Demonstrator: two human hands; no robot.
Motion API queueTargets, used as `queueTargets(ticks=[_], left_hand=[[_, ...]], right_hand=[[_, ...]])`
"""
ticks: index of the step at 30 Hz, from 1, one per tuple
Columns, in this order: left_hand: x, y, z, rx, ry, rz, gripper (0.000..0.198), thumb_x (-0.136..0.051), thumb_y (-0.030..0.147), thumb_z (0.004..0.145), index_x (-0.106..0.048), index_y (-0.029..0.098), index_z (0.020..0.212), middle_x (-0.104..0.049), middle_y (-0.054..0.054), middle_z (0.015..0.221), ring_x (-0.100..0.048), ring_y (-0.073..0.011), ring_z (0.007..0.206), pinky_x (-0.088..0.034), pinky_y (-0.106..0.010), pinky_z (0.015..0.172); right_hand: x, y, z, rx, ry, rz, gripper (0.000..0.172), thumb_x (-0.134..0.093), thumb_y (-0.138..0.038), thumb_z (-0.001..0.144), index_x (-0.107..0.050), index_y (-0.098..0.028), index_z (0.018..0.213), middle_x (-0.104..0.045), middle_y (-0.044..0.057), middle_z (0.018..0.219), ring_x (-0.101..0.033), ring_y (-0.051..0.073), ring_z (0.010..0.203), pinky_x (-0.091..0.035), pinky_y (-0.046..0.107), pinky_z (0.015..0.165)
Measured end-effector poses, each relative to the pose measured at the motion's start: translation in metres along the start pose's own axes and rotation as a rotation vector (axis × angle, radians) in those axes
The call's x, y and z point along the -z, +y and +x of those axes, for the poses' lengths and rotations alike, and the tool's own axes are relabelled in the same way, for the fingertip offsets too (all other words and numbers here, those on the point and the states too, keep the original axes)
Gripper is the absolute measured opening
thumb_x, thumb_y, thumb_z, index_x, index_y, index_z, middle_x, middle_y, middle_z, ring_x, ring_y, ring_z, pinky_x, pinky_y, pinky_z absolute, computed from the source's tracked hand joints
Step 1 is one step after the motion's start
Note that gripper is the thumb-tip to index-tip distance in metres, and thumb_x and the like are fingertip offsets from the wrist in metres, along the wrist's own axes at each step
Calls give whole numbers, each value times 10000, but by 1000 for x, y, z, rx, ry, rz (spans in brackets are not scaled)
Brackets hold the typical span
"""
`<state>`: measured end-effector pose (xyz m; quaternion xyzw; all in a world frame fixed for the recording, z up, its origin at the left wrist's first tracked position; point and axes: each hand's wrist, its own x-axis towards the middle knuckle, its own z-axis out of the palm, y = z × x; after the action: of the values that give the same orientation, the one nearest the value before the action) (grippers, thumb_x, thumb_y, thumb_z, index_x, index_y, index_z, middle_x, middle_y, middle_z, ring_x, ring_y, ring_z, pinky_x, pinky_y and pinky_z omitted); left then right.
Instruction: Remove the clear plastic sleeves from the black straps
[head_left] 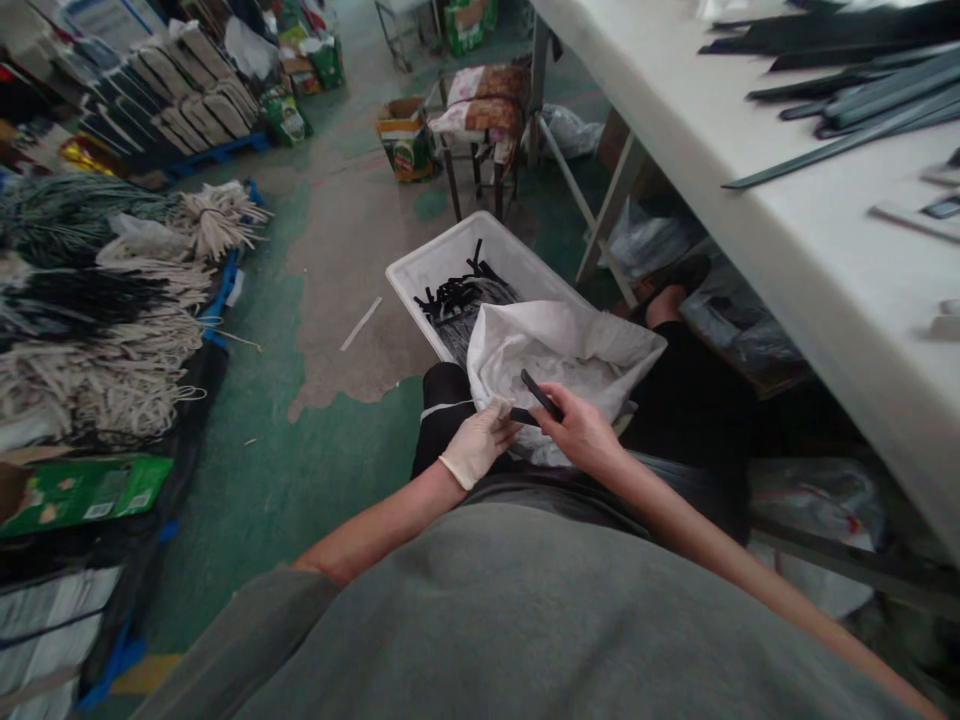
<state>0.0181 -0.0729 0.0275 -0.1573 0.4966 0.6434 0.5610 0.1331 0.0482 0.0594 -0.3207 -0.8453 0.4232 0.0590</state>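
My left hand (477, 444), in a white glove, pinches the near end of a short black strip (523, 416) over my lap. My bare right hand (581, 428) is closed around a longer black strip (541, 395) that sticks up and to the left from its fingers. Both hands meet just in front of a white sack (559, 350) that lies open on my knees. Behind the sack, on the floor, stands a white plastic bin (442, 262) holding several more black strips (461, 295).
A long white table (757, 190) runs along the right, with dark long strips (862, 95) on it. Bundles of cord (97, 310) are heaped at the left. A stool (480, 115) and a cardboard box (405, 135) stand on the green floor beyond the bin.
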Motion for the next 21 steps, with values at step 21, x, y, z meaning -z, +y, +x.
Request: queueTargets(ticks=[21], left_hand=[[5,11,-2,-96,-17,-89,204,-732,314,792,-675,129,857,-697,-55,818,-665,-141,779,-482,-249,764]], right_hand=[[23,17,1,48,-280,-25,408,-619,-406,811,-637,-182,1152,-724,39,829,-659,215,741,-471,289,662]])
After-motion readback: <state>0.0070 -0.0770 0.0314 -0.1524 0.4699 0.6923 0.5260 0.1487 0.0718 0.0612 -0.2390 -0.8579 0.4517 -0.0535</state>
